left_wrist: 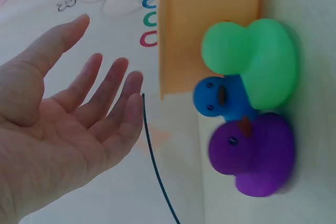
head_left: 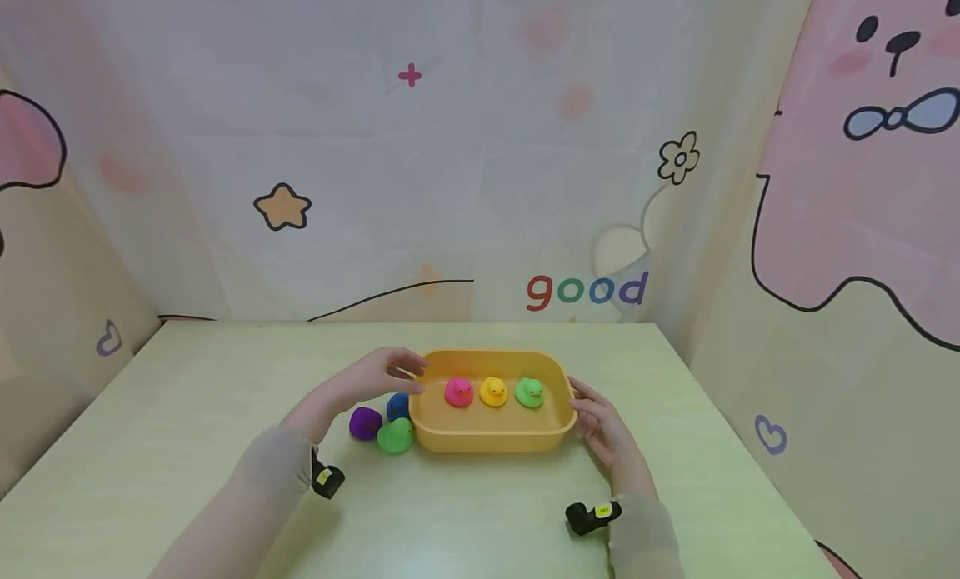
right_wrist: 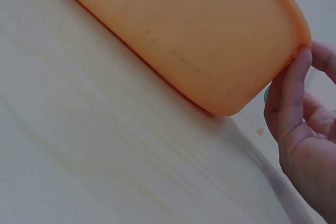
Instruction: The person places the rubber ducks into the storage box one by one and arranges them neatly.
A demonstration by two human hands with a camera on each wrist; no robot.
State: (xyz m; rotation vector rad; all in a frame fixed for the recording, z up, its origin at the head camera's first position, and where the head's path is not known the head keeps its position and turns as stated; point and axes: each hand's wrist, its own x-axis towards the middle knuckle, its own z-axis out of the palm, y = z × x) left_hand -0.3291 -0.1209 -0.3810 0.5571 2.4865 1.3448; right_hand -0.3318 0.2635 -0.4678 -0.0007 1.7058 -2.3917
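An orange basin [head_left: 491,442] on the table holds a pink duck [head_left: 459,392], a yellow duck [head_left: 493,392] and a light green duck [head_left: 529,392] in a row. The left hand [head_left: 386,372] is at the basin's left end with fingers spread; in the left wrist view this hand [left_wrist: 79,108] holds nothing. The right hand [head_left: 606,425] touches the basin's right end; in the right wrist view its fingertips [right_wrist: 304,56] rest against the rim. Beside the basin's left end sit a purple duck [head_left: 366,423], a blue duck [head_left: 397,406] and a green duck [head_left: 395,436].
The pale table [head_left: 465,512] reaches back to a curtain printed with a star and the word "good". Printed cloth also hangs at both sides. A black strap device is on each wrist.
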